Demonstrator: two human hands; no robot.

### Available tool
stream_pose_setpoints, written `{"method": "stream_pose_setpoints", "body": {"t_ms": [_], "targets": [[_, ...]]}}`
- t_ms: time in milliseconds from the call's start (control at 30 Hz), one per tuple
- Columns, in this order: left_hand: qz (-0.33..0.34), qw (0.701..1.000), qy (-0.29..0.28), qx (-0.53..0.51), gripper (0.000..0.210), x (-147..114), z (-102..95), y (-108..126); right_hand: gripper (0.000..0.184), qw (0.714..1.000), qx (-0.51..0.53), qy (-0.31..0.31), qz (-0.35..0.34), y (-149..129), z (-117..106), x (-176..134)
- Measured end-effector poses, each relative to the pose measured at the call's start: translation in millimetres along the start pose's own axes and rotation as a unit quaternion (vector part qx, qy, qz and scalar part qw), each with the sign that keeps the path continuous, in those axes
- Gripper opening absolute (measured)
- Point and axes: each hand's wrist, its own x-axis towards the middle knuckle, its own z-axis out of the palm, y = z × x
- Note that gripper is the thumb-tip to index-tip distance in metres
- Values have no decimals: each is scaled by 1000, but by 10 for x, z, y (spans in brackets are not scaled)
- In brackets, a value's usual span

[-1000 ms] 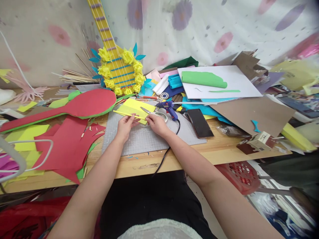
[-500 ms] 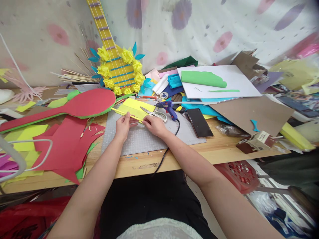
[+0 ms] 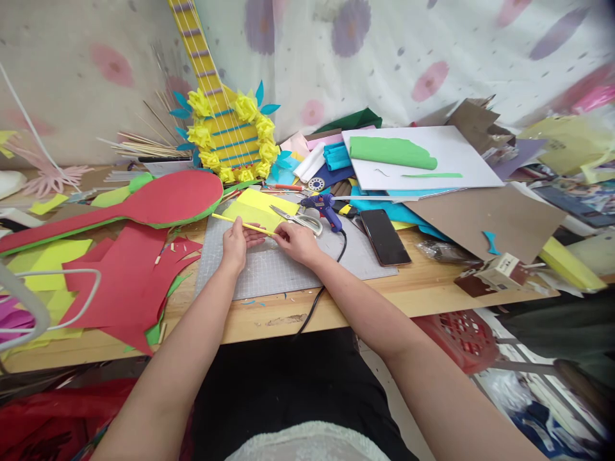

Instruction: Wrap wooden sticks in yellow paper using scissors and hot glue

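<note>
A thin yellow stick, perhaps wrapped in paper point(image 3: 223, 218), slants across in front of me. My left hand point(image 3: 235, 244) supports it near the middle, the thumb on top and the other fingers stretched out flat beneath. At its right end, my right hand point(image 3: 296, 242) pinches it between bent fingers. Beyond the hands lie yellow paper sheets point(image 3: 262, 202) and a pair of scissors point(image 3: 307, 221), close to my right hand's knuckles. All of this is above a grey cutting mat point(image 3: 259, 275).
A blue glue gun point(image 3: 327, 210) and a black phone point(image 3: 385, 237) lie right of my hands. On the left are a red guitar-shaped cutout point(image 3: 177, 198) and red sheets point(image 3: 120, 275). A yellow flowered paper instrument point(image 3: 230, 137) stands behind; green crepe paper point(image 3: 389, 152) rests on white board.
My left fingers have opened out flatter under the yellow stick, and the stick has shifted slightly left and down. My right hand keeps its pinch at about the same place.
</note>
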Motion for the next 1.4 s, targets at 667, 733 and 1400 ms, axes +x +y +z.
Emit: {"method": "stream_pose_setpoints", "body": {"t_ms": [667,733,1400], "targets": [[-8,998,-53,41,23,5,1,-39,13,1000,-4,23,2,46,-11,11],[-12,996,-81,19,25,4,3,-40,13,1000,-2,30,8,53,-12,16],[28,999,-33,22,17,-19,-17,27,10,998,-41,36,40,-2,-20,16]]}}
